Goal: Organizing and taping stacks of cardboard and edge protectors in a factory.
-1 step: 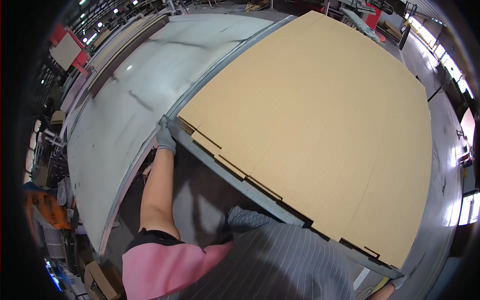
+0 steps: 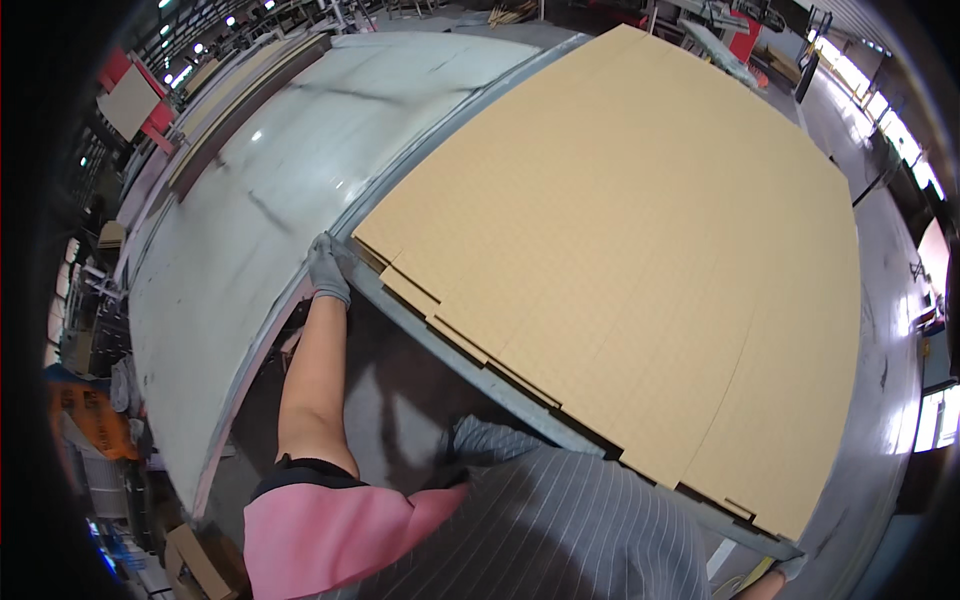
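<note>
A large tan cardboard sheet (image 2: 620,250), with slots cut along its near edge, lies on a grey metal cart frame (image 2: 475,370). More cardboard layers show beneath that edge. My left hand (image 2: 327,272), in a grey glove, is closed around the frame's near left corner, right beside the edge of a pale table. At the near right corner, low in the view, my right hand (image 2: 790,569) is closed on the frame too, gloved in grey. Part of that hand is cut off from sight, and its fingers show only in part.
The pale, scuffed table (image 2: 240,210) runs along the cart's left side. Behind it stands a long stack of boards (image 2: 250,110). A cardboard box (image 2: 200,565) sits on the floor at the lower left. Shiny grey floor (image 2: 885,350) stretches along the right.
The view has shifted very slightly. Both hands stay at the cart frame's corners, and the cardboard lies as before.
</note>
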Demonstrator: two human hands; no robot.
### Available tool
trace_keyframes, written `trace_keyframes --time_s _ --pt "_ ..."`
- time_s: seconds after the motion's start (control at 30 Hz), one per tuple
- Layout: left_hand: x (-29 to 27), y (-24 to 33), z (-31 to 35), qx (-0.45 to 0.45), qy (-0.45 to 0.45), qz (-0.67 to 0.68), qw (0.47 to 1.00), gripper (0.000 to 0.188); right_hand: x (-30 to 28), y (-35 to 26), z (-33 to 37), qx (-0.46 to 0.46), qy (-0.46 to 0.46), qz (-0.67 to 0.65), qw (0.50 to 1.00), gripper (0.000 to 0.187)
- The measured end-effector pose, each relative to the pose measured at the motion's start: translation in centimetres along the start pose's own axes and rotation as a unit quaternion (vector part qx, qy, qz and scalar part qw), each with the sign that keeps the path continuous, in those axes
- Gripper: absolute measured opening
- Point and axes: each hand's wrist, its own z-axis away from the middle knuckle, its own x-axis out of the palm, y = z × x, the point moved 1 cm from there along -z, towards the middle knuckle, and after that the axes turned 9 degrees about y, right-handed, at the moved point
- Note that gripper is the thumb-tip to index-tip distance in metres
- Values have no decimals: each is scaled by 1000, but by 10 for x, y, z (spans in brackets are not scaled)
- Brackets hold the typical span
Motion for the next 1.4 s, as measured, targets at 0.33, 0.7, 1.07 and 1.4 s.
trace_keyframes --time_s 0.33,0.7,1.07,1.4 --pt "203 -40 -41 12 68 -50 996 32 249 -60 -9 -75 -48 80 993 44" --pt "287 -76 -130 16 -24 18 999 42 462 -84 -30 -115 -87 119 982 39" --pt "435 -149 -151 93 74 -234 965 27 600 -115 -58 -147 -84 161 972 35" --pt "533 -141 -135 1 26 94 995 27 614 -114 -92 -146 -45 190 970 32"
